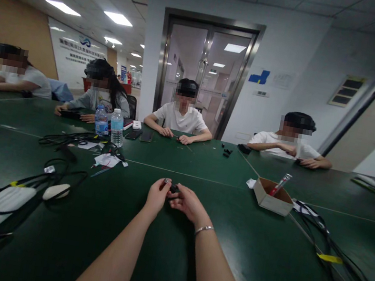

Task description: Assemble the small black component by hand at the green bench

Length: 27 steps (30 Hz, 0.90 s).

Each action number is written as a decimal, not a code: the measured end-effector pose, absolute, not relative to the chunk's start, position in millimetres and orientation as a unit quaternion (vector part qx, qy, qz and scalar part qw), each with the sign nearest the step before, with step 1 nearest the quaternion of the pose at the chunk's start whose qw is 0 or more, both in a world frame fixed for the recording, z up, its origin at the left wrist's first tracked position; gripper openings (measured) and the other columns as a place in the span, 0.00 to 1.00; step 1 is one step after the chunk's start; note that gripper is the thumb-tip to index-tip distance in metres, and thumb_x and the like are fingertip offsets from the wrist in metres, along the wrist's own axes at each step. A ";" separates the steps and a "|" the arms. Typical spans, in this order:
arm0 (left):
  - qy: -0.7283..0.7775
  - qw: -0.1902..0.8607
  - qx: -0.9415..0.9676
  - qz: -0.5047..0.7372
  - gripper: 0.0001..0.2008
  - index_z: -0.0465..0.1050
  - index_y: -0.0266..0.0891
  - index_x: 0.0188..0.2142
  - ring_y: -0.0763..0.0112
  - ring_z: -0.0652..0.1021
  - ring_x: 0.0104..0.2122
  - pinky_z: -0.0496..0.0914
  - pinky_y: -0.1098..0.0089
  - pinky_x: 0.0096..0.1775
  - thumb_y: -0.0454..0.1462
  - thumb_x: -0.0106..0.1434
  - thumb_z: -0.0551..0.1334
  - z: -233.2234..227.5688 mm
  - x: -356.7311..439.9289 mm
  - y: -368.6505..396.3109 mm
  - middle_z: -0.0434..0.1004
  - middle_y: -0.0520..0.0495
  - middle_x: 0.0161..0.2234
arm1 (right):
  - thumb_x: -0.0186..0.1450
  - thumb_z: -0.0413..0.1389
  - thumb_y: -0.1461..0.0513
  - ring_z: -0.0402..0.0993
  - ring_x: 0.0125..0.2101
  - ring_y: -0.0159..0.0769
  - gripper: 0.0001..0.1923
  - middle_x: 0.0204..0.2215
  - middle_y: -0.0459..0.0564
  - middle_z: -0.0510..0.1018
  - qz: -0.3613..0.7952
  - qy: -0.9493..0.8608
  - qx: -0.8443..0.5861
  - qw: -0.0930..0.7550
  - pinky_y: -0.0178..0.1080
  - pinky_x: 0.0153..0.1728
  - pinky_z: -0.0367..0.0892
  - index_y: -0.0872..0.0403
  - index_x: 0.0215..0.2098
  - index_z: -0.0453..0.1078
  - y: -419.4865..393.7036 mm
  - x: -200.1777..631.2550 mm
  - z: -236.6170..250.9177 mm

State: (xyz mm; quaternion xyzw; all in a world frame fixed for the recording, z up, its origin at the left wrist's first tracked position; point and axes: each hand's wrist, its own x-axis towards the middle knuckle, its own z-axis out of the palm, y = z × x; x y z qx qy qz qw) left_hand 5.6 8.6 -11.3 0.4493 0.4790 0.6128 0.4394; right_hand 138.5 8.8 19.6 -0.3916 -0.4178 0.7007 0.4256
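Arms reach forward, left hand (157,196) and right hand (187,202) pinching one small black part (173,188).

Seated around the green table (167,253): four people, at far left (14,73), beside that (103,94), by the door (181,115) and at right (291,142). Two water bottles (116,127) (101,120). One open cardboard box (271,200), one red-and-white tube (280,184) in it. Two phones (133,135) (146,137). Two hands in front, left hand (157,195) and right hand (187,202), together on one small black part (173,188). One bracelet (204,229).

bare table (188,257) (cables (334,253) rightward)
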 end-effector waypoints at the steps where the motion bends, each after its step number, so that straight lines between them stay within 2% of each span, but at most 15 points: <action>1: 0.469 0.452 0.437 0.620 0.14 0.70 0.34 0.42 0.71 0.75 0.32 0.72 0.70 0.36 0.41 0.61 0.58 -11.0 6.4 8.6 0.74 0.42 0.39 | 0.65 0.56 0.60 0.74 0.21 0.32 0.10 0.27 0.52 0.76 0.714 -0.410 -0.353 0.445 0.33 0.24 0.73 0.58 0.41 0.66 7.5 138.2 13.3; 4: 0.446 0.480 0.430 0.621 0.13 0.70 0.35 0.41 0.72 0.75 0.31 0.72 0.70 0.37 0.40 0.59 0.60 -8.6 9.1 5.7 0.73 0.43 0.37 | 0.62 0.59 0.64 0.75 0.22 0.31 0.11 0.27 0.52 0.77 0.710 -0.398 -0.307 0.493 0.32 0.25 0.74 0.59 0.43 0.67 5.1 142.8 3.3; 8: 0.434 0.503 0.431 0.611 0.13 0.71 0.35 0.40 0.72 0.75 0.32 0.72 0.69 0.38 0.39 0.56 0.63 -5.4 9.7 1.8 0.73 0.45 0.36 | 0.59 0.60 0.66 0.74 0.21 0.31 0.11 0.24 0.50 0.76 0.693 -0.389 -0.316 0.519 0.33 0.25 0.74 0.59 0.41 0.69 7.4 145.1 1.6; 16: 0.427 0.478 0.475 0.603 0.14 0.71 0.36 0.37 0.69 0.75 0.33 0.72 0.68 0.37 0.39 0.52 0.65 -4.7 10.0 2.6 0.73 0.46 0.32 | 0.51 0.60 0.66 0.72 0.19 0.30 0.16 0.22 0.45 0.72 0.626 -0.381 -0.360 0.578 0.32 0.22 0.73 0.58 0.39 0.70 8.6 141.1 1.2; 20: 0.438 0.462 0.496 0.590 0.12 0.71 0.36 0.36 0.69 0.75 0.33 0.71 0.69 0.37 0.38 0.52 0.64 -5.5 11.4 3.2 0.74 0.47 0.32 | 0.48 0.62 0.65 0.73 0.20 0.30 0.19 0.22 0.45 0.73 0.615 -0.388 -0.358 0.586 0.31 0.23 0.73 0.58 0.38 0.70 6.8 142.8 1.9; 27: 0.442 0.452 0.496 0.595 0.15 0.72 0.35 0.37 0.70 0.74 0.30 0.69 0.70 0.34 0.41 0.51 0.65 -11.6 11.8 7.2 0.74 0.47 0.29 | 0.48 0.68 0.57 0.73 0.20 0.30 0.20 0.25 0.46 0.74 0.601 -0.392 -0.355 0.599 0.31 0.23 0.71 0.57 0.36 0.70 5.8 141.6 1.7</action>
